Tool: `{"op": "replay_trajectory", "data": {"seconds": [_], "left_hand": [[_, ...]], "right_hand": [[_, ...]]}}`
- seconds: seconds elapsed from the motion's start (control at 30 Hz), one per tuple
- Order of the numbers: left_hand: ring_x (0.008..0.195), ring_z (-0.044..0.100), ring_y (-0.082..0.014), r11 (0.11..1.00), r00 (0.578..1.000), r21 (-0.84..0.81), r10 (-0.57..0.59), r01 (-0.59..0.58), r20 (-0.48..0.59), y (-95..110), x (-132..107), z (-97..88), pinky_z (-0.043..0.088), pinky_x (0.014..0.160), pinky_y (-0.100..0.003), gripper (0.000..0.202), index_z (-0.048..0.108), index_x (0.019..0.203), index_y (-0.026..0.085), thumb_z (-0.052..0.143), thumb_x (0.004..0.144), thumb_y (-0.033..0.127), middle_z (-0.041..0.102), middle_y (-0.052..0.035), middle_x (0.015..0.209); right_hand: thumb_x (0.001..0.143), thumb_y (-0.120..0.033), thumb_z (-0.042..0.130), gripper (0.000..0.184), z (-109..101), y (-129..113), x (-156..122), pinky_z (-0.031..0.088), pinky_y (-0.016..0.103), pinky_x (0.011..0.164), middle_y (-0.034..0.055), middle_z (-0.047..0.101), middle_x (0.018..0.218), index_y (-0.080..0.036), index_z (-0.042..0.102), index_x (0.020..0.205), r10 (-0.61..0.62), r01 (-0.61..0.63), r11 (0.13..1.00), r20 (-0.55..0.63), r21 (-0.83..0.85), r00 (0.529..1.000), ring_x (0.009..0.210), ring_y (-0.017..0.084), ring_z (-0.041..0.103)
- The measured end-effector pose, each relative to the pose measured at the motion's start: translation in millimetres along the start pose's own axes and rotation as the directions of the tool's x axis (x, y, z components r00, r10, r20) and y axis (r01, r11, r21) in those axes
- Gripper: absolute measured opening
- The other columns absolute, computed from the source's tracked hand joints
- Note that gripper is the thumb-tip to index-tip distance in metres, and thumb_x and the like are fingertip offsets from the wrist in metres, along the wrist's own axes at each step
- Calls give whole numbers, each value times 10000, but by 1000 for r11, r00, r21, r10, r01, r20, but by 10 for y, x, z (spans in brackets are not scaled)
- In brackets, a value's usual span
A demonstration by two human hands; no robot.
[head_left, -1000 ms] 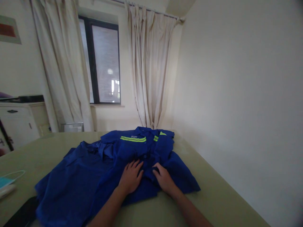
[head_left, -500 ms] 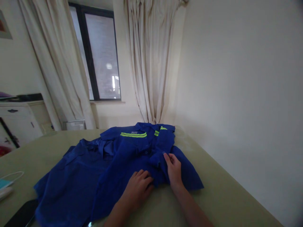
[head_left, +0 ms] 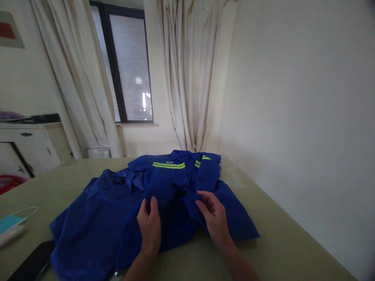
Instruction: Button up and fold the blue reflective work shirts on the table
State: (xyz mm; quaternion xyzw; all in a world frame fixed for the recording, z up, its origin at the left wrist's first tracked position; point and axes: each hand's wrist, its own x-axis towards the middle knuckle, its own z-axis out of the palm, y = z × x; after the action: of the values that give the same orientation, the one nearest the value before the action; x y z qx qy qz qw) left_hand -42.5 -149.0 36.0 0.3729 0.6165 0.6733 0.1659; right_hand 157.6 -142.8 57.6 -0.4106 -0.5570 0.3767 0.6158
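Note:
A blue work jacket [head_left: 170, 183] with yellow-green reflective stripes lies spread on the table, its collar toward the window. My left hand [head_left: 150, 226] pinches the jacket's left front panel between thumb and fingers and lifts it a little. On the other side, my right hand [head_left: 214, 216] grips the edge of the right front panel between thumb and forefinger. The front hangs apart between the hands, with dark folds inside. A second blue garment [head_left: 90, 218] lies crumpled to the left, partly overlapping the jacket.
The green tabletop [head_left: 281, 246] runs along the white wall on the right. At the left edge lie a blue face mask [head_left: 11, 223], a white object [head_left: 11, 235] and a black phone-like object [head_left: 32, 261]. Curtains [head_left: 190, 78] and a window [head_left: 131, 70] stand behind.
My left hand has moved left from lying on the fabric and now pinches the left front panel. My right hand keeps its hold nearby. The view has turned slightly left.

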Motion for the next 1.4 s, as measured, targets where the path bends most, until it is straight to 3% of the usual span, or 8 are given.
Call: {"op": "replay_trajectory", "data": {"seconds": [0.13,0.27,0.37,0.57,0.8,0.97,1.13,1.4], "left_hand": [[730,621,-175,992,986,-53,119,-114,113,124,-135,15,488,671,-253,344,691,937,191,660,870,527,687,6,797],[765,662,-181,973,898,-116,228,-198,377,171,-342,115,519,711,-264,246,704,898,208,663,894,451,709,-7,825],[777,664,-182,963,853,-139,270,-232,447,177,-411,144,524,726,-273,218,692,869,212,633,920,416,701,-11,828],[811,697,-207,980,858,-130,193,-148,475,185,-389,132,550,729,-289,304,710,958,204,571,946,474,751,-42,906],[802,717,-223,991,860,-125,95,-37,501,138,-361,148,564,714,-296,334,736,957,188,649,885,502,778,-50,885],[776,721,-223,994,883,-108,74,-27,464,100,-342,162,562,701,-298,329,738,909,185,678,855,504,776,-43,847],[791,730,-227,992,859,-125,59,6,509,49,-343,181,568,720,-303,334,744,940,188,694,842,503,786,-50,877],[846,708,-225,992,865,-124,78,-18,496,-41,-337,201,547,756,-311,284,715,948,200,667,878,471,756,-38,897]], "right_hand": [[814,-475,773,366,97,29,-92,537,267,657,19,686,798,-209,720,1060,1,-1,999,0,-42,1000,729,188,659],[847,-441,751,320,176,76,-180,510,242,631,-8,654,771,-220,667,1062,13,-13,1000,82,-8,997,706,168,642],[881,-417,720,330,194,80,-213,525,256,686,-3,682,832,-241,619,1142,17,-22,999,120,45,993,761,175,666],[883,-420,709,266,139,71,-172,540,289,745,26,721,885,-232,700,1071,-2,5,1000,175,-19,984,815,200,679],[842,-437,744,260,131,92,-156,550,313,756,31,749,853,-241,776,1009,16,1,990,122,-138,992,783,218,684],[913,-386,671,177,130,57,-184,534,300,824,33,761,920,-247,771,963,-38,69,985,191,-159,981,861,217,696],[893,-405,702,268,123,74,-184,539,299,787,30,754,896,-249,757,1104,-37,70,976,158,-208,987,816,211,686],[891,-439,692,247,106,159,-133,525,289,740,37,748,849,-215,758,972,15,22,977,175,-211,984,779,206,682]]}}
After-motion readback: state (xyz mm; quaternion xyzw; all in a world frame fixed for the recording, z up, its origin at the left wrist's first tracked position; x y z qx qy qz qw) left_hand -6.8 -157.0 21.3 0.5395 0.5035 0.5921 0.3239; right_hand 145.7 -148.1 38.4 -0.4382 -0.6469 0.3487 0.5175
